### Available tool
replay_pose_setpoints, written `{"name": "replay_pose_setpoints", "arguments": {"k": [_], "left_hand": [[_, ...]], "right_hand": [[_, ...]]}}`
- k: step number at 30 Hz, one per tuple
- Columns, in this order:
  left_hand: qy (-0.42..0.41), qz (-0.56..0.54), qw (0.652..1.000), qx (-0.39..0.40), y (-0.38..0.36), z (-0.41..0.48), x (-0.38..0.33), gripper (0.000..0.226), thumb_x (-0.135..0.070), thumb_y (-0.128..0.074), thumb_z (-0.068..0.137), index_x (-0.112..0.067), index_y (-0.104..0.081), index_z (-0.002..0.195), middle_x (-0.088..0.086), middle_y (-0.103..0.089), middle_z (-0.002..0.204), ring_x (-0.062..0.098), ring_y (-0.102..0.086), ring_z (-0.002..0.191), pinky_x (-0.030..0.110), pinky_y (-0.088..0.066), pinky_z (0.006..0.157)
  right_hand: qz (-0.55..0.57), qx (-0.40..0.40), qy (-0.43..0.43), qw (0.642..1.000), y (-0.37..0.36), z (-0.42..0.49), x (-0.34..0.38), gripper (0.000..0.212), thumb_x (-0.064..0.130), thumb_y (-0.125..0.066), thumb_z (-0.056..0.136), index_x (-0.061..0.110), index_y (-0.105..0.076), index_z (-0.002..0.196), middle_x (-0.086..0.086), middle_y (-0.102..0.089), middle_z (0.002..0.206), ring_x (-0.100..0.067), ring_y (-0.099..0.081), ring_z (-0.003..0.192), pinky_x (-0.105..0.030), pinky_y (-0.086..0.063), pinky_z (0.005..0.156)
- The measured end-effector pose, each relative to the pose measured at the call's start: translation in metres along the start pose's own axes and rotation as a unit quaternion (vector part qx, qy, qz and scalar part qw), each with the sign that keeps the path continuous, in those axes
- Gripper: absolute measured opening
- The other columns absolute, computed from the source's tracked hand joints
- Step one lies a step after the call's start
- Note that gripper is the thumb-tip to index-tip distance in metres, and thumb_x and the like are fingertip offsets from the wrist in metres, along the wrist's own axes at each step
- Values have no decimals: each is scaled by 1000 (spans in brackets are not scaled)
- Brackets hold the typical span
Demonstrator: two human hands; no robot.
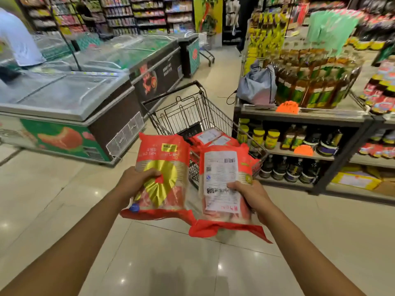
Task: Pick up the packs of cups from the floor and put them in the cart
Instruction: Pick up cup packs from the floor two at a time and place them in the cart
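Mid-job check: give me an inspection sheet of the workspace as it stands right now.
Surface: glossy tiled floor; no packs visible on it.
Job's things: gold-fronted pack and label-side pack held near the cart; more red packs inside it.
Clutter: grey bag on the bottle shelving.
Hands: left hand grips gold-fronted pack; right hand grips label-side pack.
Cables: black cord loop beside the bag.
Surroundings: chest freezers left, shelving right, a person far left.

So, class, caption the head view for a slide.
Left hand, right hand grip red plastic cup packs near black wire cart.
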State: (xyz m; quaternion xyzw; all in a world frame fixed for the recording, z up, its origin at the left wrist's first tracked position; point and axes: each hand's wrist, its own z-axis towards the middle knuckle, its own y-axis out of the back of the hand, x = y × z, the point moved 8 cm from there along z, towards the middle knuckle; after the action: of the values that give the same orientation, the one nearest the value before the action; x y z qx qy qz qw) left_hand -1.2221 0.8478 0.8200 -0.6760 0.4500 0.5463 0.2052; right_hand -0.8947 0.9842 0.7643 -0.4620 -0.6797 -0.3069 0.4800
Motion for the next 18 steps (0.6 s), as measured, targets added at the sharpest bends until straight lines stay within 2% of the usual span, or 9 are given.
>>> {"name": "replay_pose_setpoints", "arguments": {"k": [1,4,6,8,10,14,16,18], "left_hand": [[3,3,1000,-1,2,21,-1,65,-38,-91,52,-9,-76,108,16,-81,94,46,-75,93,60,-58,89],[19,14,1000,10,5,87,2,45,-24,-87,72,-6,-74,112,14,-81,92,38,-78,82,47,-63,78],[27,35,999,29,3,138,3,42,-22,-88,73,-6,-75,110,15,-81,92,36,-78,81,45,-63,76],[24,39,998,47,-1,180,-2,50,-29,-89,64,-9,-76,107,13,-82,91,35,-78,81,42,-64,73],[27,47,995,85,-8,235,-11,54,-31,-89,63,-11,-74,111,9,-82,91,28,-79,76,32,-61,63],[43,55,988,138,-24,322,-32,35,-14,-82,80,-9,-71,113,1,-81,75,16,-77,58,22,-55,46],[44,82,982,165,-37,362,-44,34,-15,-82,80,-12,-71,112,0,-81,75,13,-76,57,21,-55,46],[40,108,974,194,-53,400,-54,36,-20,-83,79,-15,-70,112,3,-80,85,14,-77,59,22,-55,49]], "right_hand": [[-1,0,-3,1000,-3,17,1,23,10,-79,85,15,-77,107,-4,-83,95,-20,-81,82,-30,-63,69],[3,-15,-7,1000,-15,68,2,33,12,-79,84,13,-75,117,-5,-83,100,-24,-80,90,-40,-64,85],[8,-34,-13,999,-22,106,0,38,11,-79,85,13,-72,122,-6,-82,105,-25,-80,94,-42,-63,89],[16,-45,-11,999,-29,131,4,40,12,-79,85,13,-71,124,-6,-82,106,-25,-80,93,-40,-63,86],[34,-83,-20,996,-35,166,4,41,13,-79,85,14,-70,125,-6,-82,106,-25,-80,93,-38,-64,82],[94,-144,-48,984,-42,218,2,35,12,-76,88,11,-72,123,-10,-81,107,-30,-79,94,-38,-64,79],[109,-178,-61,976,-39,237,-1,36,12,-76,88,8,-72,123,-12,-81,107,-32,-79,94,-39,-64,79],[123,-211,-71,967,-31,252,-7,36,13,-77,87,8,-72,122,-13,-81,107,-32,-79,93,-38,-64,76]]}}
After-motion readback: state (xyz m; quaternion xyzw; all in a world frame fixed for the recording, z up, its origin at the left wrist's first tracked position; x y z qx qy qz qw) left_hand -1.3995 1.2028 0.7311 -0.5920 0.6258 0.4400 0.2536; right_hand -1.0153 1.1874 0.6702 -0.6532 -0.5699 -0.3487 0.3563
